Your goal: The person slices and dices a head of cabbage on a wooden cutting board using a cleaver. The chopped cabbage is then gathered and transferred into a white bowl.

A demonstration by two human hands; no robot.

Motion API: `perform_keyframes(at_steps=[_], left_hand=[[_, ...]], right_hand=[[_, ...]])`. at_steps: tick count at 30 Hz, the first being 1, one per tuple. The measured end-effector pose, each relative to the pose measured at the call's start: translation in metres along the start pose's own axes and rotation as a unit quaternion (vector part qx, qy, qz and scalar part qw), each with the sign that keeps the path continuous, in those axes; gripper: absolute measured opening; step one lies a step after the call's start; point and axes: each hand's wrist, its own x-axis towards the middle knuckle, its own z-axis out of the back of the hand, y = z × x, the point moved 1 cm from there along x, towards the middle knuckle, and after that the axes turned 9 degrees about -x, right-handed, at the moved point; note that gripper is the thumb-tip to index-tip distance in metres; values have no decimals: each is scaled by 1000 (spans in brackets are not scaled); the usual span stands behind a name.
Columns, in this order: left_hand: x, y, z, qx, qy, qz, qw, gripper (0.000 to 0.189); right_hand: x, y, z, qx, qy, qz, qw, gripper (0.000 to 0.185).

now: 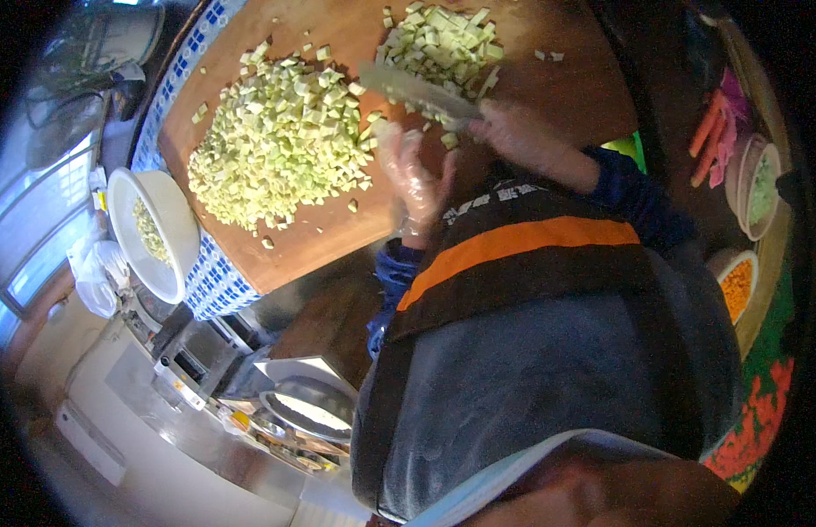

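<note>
My right hand (503, 132) grips the handle of a broad-bladed kitchen knife (417, 91), its blade blurred and pointing left over the brown cutting board (546, 85). Beneath and beyond the blade lies a smaller heap of diced pale green vegetable (441, 39). Wet-looking and shiny, my left hand (413, 174) is just above the board's near side with fingers apart and nothing in them. To its left spreads a larger heap of the same pale dice (283, 138), and a few stray cubes lie around both heaps.
A white plastic basin (187, 221) with some dice stands left of the board on blue-and-white patterned covering (220, 273). At right are carrot-like orange sticks (705, 138), a tub of green pieces (763, 188) and a tub of orange bits (737, 286). A metal bowl (315, 402) sits lower left.
</note>
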Motion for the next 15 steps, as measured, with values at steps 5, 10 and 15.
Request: perform_keyframes(at_steps=[5,10,15], left_hand=[[0,3,-12,21,71,-27,997,82],[7,12,-29,-121,90,96,984,76],[19,5,-74,170,333,-251,893,51]], right_hand=[[-20,-44,34,6,-143,-62,988,35],[-25,-115,61,-218,-267,-63,937,31],[-10,-158,59,-192,-204,-179,943,33]])
